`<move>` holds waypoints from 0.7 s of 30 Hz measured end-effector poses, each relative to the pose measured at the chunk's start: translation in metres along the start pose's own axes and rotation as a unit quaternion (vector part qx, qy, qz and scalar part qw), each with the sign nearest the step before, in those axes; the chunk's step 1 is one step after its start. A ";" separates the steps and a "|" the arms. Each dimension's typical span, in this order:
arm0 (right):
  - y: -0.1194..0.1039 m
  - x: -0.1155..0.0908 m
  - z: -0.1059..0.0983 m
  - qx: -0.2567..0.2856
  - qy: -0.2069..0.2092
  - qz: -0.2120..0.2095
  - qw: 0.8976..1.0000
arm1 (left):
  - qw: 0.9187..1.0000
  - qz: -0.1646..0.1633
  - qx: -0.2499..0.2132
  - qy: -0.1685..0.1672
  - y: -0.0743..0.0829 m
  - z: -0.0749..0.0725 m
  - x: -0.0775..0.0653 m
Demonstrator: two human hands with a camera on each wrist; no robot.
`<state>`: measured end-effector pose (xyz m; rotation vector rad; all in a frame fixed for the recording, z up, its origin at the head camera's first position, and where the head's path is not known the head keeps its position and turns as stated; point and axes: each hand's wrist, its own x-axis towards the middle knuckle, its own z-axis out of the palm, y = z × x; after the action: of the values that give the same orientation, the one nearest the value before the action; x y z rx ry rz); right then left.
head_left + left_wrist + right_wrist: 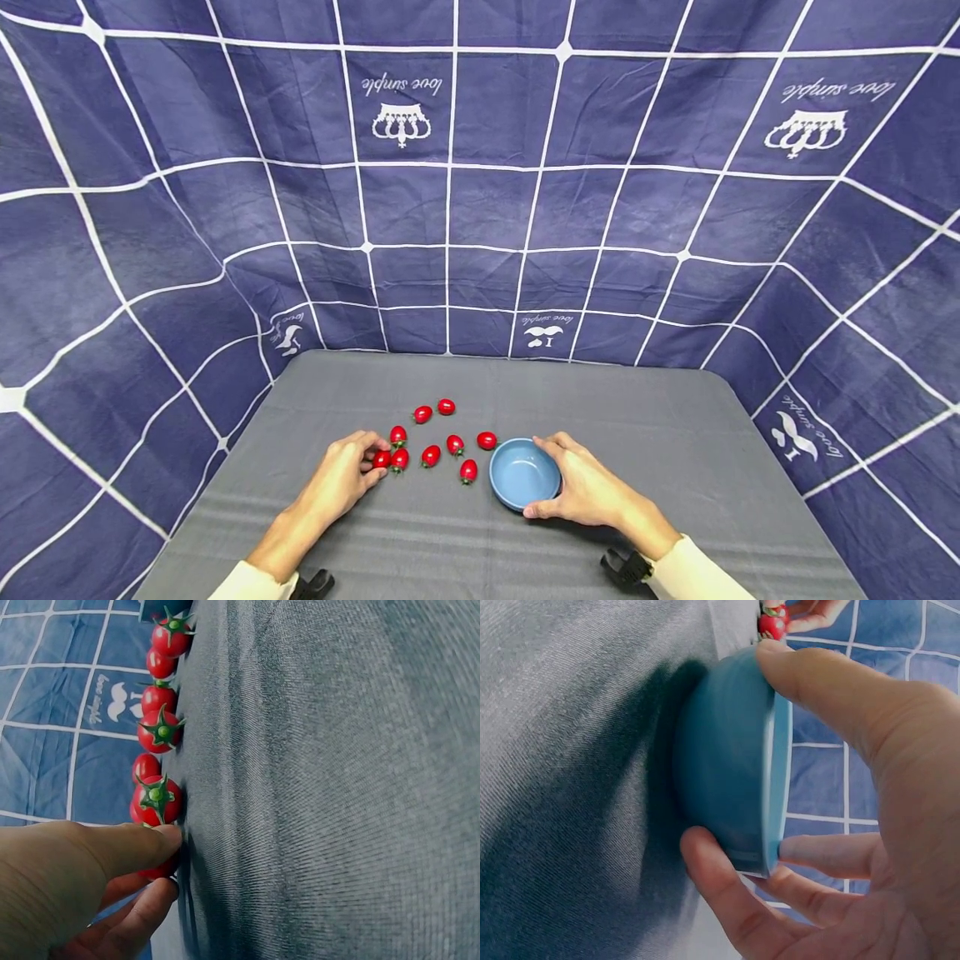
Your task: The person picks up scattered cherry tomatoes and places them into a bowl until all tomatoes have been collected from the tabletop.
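My left hand is at the left end of a loose group of cherry tomatoes, its thumb and fingers pinching the leftmost red cherry tomato. In the left wrist view that tomato shows partly between thumb and fingers. Right beside it lie two more tomatoes, one nearer and one farther back. On the right, my right hand grips a small round blue bowl by its right side. The right wrist view shows the thumb at one side of the bowl and fingers at the other.
Several more green-stemmed cherry tomatoes lie between the hands, one close to the bowl's left rim. Two sit farther back. A grey cloth covers the table, and a blue curtain with white lines hangs behind and beside it.
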<state>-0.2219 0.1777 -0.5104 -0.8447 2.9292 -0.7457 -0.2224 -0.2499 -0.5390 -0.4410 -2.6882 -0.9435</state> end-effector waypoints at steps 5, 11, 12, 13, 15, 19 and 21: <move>0.002 -0.001 -0.003 0.005 -0.004 -0.013 1.000 | 1.000 0.006 -0.001 0.016 0.003 -0.001 0.001; 0.006 0.000 -0.002 0.018 -0.005 -0.006 1.000 | 0.999 0.011 -0.008 0.031 0.011 -0.005 0.005; 0.006 0.000 -0.002 0.019 -0.004 -0.008 1.000 | 0.999 0.012 -0.007 0.033 0.013 -0.005 0.005; 0.007 0.000 -0.002 0.020 -0.003 -0.009 1.000 | 0.999 0.012 -0.008 0.034 0.015 -0.006 0.006; 0.007 0.001 -0.002 0.023 -0.001 -0.012 1.000 | 0.999 0.010 -0.010 0.036 0.020 -0.006 0.007; 0.008 0.001 -0.003 0.027 0.004 -0.022 0.999 | 0.999 0.011 -0.019 0.036 0.030 -0.004 0.010; 0.008 0.002 -0.003 0.028 0.005 -0.025 0.999 | 0.999 0.017 -0.020 0.037 0.035 -0.001 0.012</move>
<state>-0.2278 0.1845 -0.5108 -0.9144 2.8909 -0.8341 -0.2209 -0.2216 -0.5145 -0.4489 -2.5909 -0.9861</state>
